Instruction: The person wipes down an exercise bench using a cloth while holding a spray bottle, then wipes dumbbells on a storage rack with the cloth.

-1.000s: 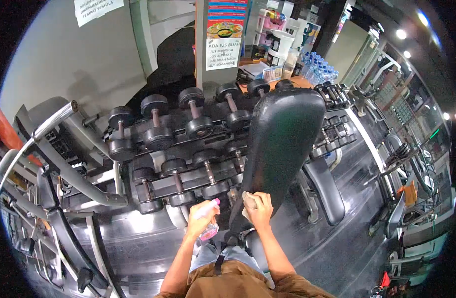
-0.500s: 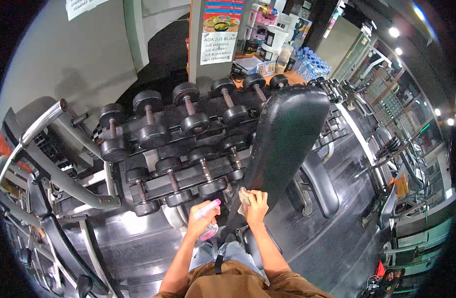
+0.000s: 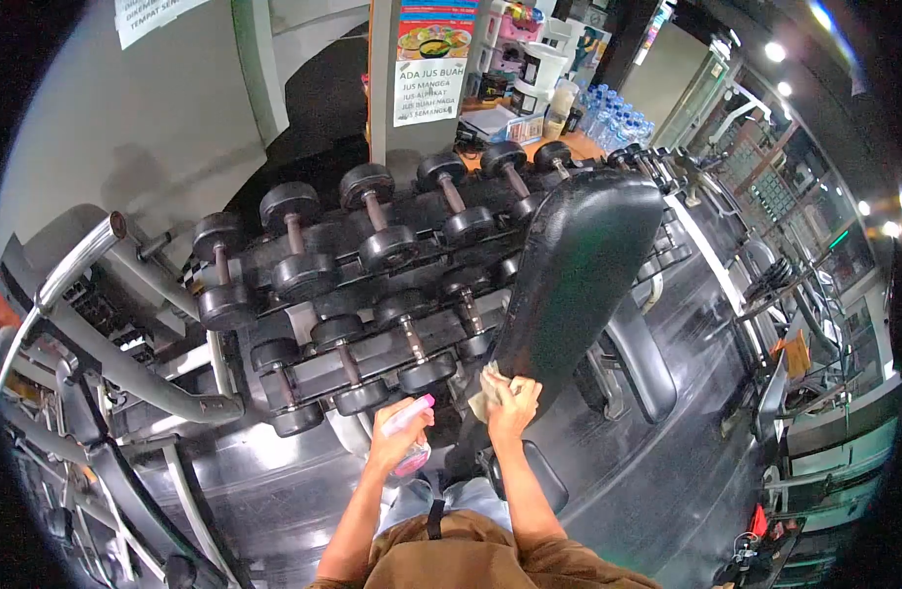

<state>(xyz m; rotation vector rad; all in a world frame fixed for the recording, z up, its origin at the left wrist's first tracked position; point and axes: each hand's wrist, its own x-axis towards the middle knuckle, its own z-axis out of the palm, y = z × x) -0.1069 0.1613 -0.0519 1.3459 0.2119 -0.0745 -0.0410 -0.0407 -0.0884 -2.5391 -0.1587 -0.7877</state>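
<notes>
My left hand (image 3: 390, 432) is closed around a spray bottle (image 3: 412, 457) with a pink and white trigger head and pink at its base. To its right, my right hand (image 3: 514, 403) grips a pale, crumpled cloth (image 3: 485, 395) against the lower end of a black padded bench backrest (image 3: 579, 265). The backrest rises tilted in front of me. Below my right hand sits the bench's small black seat pad (image 3: 534, 478), partly covered by my forearm.
A two-tier rack holds several black dumbbells (image 3: 387, 247) just ahead. Another bench pad (image 3: 642, 368) stands to the right. On the left is a machine with a metal handle (image 3: 83, 257). Water bottles (image 3: 616, 118) stand on a counter behind the rack.
My right hand has shifted slightly right with the cloth along the backrest's lower end. The bench appears a little further right in view, and more of its seat shows. My left hand stays nearly still.
</notes>
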